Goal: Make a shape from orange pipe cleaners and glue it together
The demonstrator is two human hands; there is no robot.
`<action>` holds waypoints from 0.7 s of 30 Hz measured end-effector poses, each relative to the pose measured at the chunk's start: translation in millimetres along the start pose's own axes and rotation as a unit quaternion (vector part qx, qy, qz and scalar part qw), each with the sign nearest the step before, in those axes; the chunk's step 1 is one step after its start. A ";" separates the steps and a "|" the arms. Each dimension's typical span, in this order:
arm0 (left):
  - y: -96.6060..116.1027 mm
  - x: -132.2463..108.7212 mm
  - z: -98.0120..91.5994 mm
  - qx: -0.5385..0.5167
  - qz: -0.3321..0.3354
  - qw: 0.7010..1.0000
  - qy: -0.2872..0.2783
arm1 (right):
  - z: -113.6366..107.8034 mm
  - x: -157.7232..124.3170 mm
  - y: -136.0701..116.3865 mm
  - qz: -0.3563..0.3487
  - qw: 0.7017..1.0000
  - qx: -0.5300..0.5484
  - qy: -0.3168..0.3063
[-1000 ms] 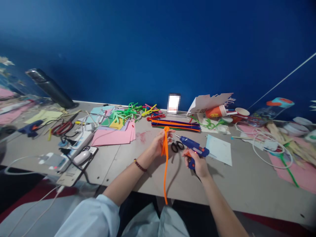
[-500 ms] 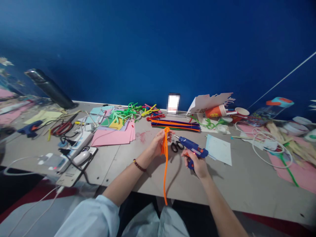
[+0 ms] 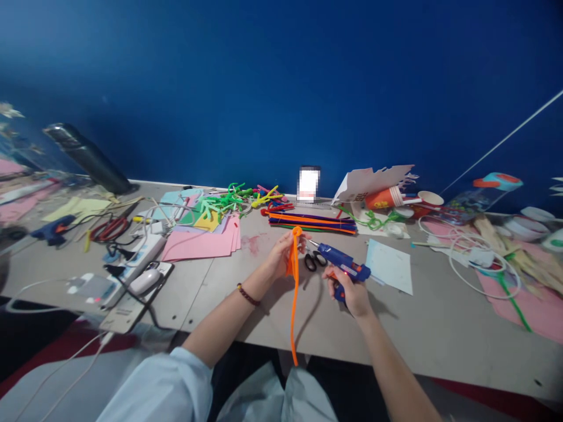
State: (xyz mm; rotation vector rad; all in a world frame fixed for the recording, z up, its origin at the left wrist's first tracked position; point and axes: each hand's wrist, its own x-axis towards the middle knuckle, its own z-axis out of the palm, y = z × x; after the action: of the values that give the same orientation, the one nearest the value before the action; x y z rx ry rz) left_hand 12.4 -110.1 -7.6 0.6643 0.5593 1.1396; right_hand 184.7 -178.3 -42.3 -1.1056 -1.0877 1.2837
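Head view: the left hand (image 3: 281,256) pinches a looped orange pipe cleaner (image 3: 295,293); the right hand (image 3: 350,295) clamps a blue hot-glue gun (image 3: 343,262), its nozzle (image 3: 310,241) at ten o'clock, just beside the loop.

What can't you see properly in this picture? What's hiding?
In the head view:
- The trigger of the blue hot glue gun: hidden by the right hand.
- Part of the orange pipe cleaner: hidden by the left hand.
- The upright object by the wall: blurred out.
- The print on the orange paper cup: too small to read.
- The dark object: cut off by the left edge.
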 end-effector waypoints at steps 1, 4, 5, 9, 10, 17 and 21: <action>0.1 0.1 -0.3 0.000 0.002 1.000 -0.003 | 0.1 -0.1 -0.2 0.000 1.000 0.000 0.000; 0.3 0.2 -0.9 0.001 0.006 1.000 -0.012 | 0.3 -0.2 -0.8 0.002 1.000 -0.002 0.001; 0.4 0.1 -1.1 0.002 0.005 1.000 -0.012 | 0.4 -0.1 -1.0 0.002 1.000 -0.003 0.001; 0.2 -0.1 -1.7 0.006 0.004 1.000 -0.008 | 0.2 0.0 -0.7 -0.003 1.000 0.003 0.006; -0.1 0.0 -2.0 0.006 0.005 1.000 -0.010 | -0.1 0.0 -0.1 -0.002 1.000 0.003 0.004; -2.6 1.8 -4.2 0.006 0.007 1.000 -0.006 | -2.6 0.1 3.6 -0.012 1.000 -0.008 0.000; -2.8 2.5 -4.1 0.003 0.015 1.000 -0.014 | -2.3 0.0 3.3 -0.017 1.000 -0.003 -0.005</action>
State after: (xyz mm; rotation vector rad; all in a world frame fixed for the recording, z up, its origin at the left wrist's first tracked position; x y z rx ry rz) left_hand 12.1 -107.7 -12.6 0.6949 0.5298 1.1547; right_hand 186.5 -178.4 -45.9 -1.0815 -1.1143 1.2602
